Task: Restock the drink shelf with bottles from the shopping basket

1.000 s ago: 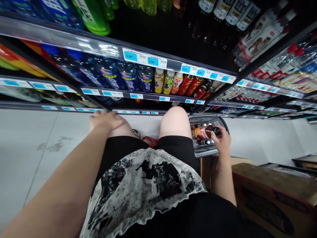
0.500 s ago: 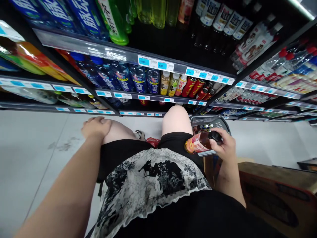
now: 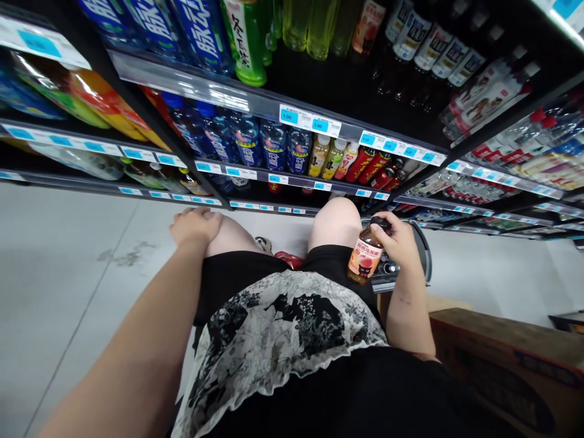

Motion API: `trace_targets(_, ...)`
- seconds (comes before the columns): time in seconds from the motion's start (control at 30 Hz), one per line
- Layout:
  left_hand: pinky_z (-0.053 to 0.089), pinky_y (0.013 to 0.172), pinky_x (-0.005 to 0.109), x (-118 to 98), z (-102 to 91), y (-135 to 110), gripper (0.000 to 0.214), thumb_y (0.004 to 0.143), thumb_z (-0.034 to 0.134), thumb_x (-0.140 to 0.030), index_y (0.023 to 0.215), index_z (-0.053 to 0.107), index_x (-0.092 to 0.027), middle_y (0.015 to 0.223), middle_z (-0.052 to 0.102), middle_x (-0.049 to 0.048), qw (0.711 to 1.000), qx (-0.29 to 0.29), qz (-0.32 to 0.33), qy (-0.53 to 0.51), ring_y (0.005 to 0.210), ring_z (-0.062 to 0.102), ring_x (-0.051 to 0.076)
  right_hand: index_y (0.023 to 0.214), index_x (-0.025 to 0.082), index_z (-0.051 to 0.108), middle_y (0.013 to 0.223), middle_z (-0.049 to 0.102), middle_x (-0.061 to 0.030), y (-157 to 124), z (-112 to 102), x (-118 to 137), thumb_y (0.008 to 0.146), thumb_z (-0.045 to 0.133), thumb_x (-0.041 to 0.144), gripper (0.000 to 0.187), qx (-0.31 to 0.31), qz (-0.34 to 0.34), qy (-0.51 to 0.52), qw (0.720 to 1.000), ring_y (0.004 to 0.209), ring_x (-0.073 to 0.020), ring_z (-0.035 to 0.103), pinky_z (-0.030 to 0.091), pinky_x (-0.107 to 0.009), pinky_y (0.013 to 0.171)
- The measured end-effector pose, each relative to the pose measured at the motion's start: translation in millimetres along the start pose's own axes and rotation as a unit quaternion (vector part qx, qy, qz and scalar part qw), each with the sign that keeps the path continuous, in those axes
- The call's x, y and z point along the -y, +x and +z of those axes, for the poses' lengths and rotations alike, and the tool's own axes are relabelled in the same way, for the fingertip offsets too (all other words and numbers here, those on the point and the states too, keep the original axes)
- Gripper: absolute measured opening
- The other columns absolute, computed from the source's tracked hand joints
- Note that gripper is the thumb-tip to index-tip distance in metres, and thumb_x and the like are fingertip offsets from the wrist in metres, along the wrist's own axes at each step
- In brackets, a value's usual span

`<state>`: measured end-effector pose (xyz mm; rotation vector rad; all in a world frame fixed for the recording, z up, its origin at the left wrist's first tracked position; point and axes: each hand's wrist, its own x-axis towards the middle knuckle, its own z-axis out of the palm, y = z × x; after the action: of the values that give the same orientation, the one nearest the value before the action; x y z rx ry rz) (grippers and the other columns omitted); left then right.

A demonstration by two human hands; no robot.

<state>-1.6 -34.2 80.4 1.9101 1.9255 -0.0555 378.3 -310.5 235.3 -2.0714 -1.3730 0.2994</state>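
My right hand (image 3: 400,241) grips a small brown drink bottle (image 3: 365,256) by its black cap, holding it nearly upright beside my right knee. The bottle has an orange and red label. Just behind it is a grey shopping basket (image 3: 424,249) with more bottles inside, mostly hidden by my hand. My left hand (image 3: 195,224) rests flat on my left knee, fingers spread, holding nothing. I am crouched in front of store shelves (image 3: 314,182) filled with drinks.
Blue, yellow and red bottles and cans (image 3: 274,143) line the low shelves behind price tags. Large bottles (image 3: 246,36) fill the upper shelf. A brown cardboard box (image 3: 506,359) stands at my right. Grey floor tiles (image 3: 68,274) spread to the left.
My right hand has lifted the bottle out of the basket, swung it left toward my knee and turned it from lying sideways to nearly upright. My left hand stayed on the knee.
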Motion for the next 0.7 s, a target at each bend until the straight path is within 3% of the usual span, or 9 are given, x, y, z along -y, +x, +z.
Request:
trace_targets(0.17, 0.042, 0.105, 0.061, 0.1, -0.3, 2.1, 0.064, 0.097, 0.044, -0.053, 0.143, 0.064, -0.014, 0.147, 0.055, 0.0241, 1.0, 0.009, 0.001, 0.009, 0.134, 0.046, 0.043, 0.107, 0.022, 0.07, 0.096, 0.076, -0.0039, -8.9, -1.1, -3.8, 0.092, 0.063, 0.044, 0.027, -0.01, -0.022, 0.027, 0.999, 0.078, -0.0206, 0.067, 0.053, -0.032, 0.075)
trace_targets(0.3, 0.043, 0.105, 0.06, 5.7, 0.2, 3.7, 0.063, 0.096, 0.044, -0.053, 0.141, 0.065, -0.014, 0.145, 0.057, 0.0236, 1.0, 0.008, -0.007, 0.004, 0.133, 0.047, 0.043, 0.108, 0.023, 0.068, 0.105, 0.075, -0.0059, -23.6, -18.9, -7.8, 0.094, 0.063, 0.046, 0.027, -0.039, -0.056, 0.054, 0.996, 0.096, -0.0247, 0.07, 0.055, -0.036, 0.087)
trace_targets(0.47, 0.042, 0.106, 0.059, 11.3, 0.7, 4.5, 0.065, 0.094, 0.046, -0.056, 0.139, 0.067, -0.015, 0.145, 0.058, 0.0223, 1.0, 0.001, -0.021, -0.005, 0.131, 0.048, 0.041, 0.116, 0.025, 0.068, 0.114, 0.074, -0.0066, -25.2, -35.6, -4.4, 0.094, 0.066, 0.045, 0.029, -0.042, -0.085, 0.043, 0.995, 0.105, -0.0252, 0.068, 0.052, -0.038, 0.094)
trace_targets(0.6, 0.041, 0.108, 0.059, 10.2, -3.8, 0.9, 0.067, 0.093, 0.046, -0.056, 0.141, 0.066, -0.014, 0.148, 0.056, 0.0218, 1.0, 0.006, -0.026, -0.012, 0.132, 0.047, 0.042, 0.118, 0.024, 0.067, 0.113, 0.073, -0.0054, -10.0, -24.8, -5.5, 0.096, 0.064, 0.044, 0.03, 0.004, -0.064, 0.057, 0.996, 0.101, -0.0237, 0.068, 0.053, -0.036, 0.09)
trace_targets(0.7, 0.041, 0.109, 0.06, 9.5, -6.9, -2.0, 0.067, 0.092, 0.046, -0.055, 0.142, 0.066, -0.015, 0.15, 0.055, 0.0212, 0.999, 0.008, -0.029, -0.017, 0.133, 0.047, 0.043, 0.117, 0.023, 0.068, 0.111, 0.073, -0.005, -1.4, -11.4, -9.3, 0.095, 0.063, 0.046, 0.032, -0.015, -0.05, 0.092, 0.994, 0.098, -0.0234, 0.068, 0.054, -0.035, 0.088)
